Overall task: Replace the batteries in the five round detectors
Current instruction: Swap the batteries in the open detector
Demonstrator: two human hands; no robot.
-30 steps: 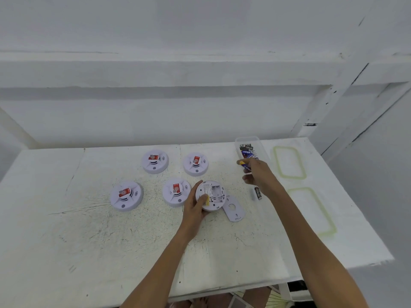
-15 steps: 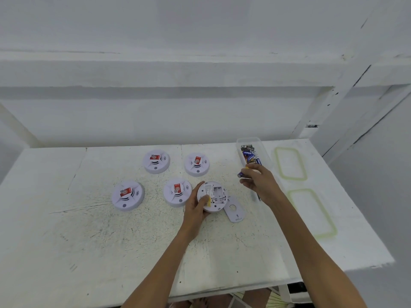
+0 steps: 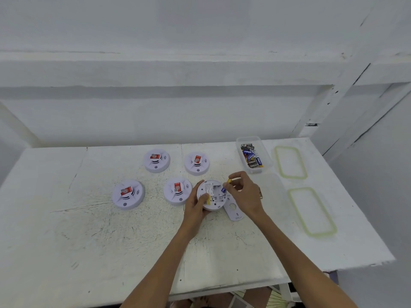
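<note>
Near the bench point(image 3: 89, 241) centre, the left hand point(image 3: 196, 207) grips the upturned detector point(image 3: 213, 197). The right hand point(image 3: 244, 194) pinches a blue battery point(image 3: 223, 189) at the bay's 3 o'clock edge. Best to match polarity, seat one end first, then press flat while the left hand steadies the shell.

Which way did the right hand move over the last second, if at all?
Yes. The right hand left the clear battery container and came nearer the person, now over the open detector, pinching a blue battery.
</note>
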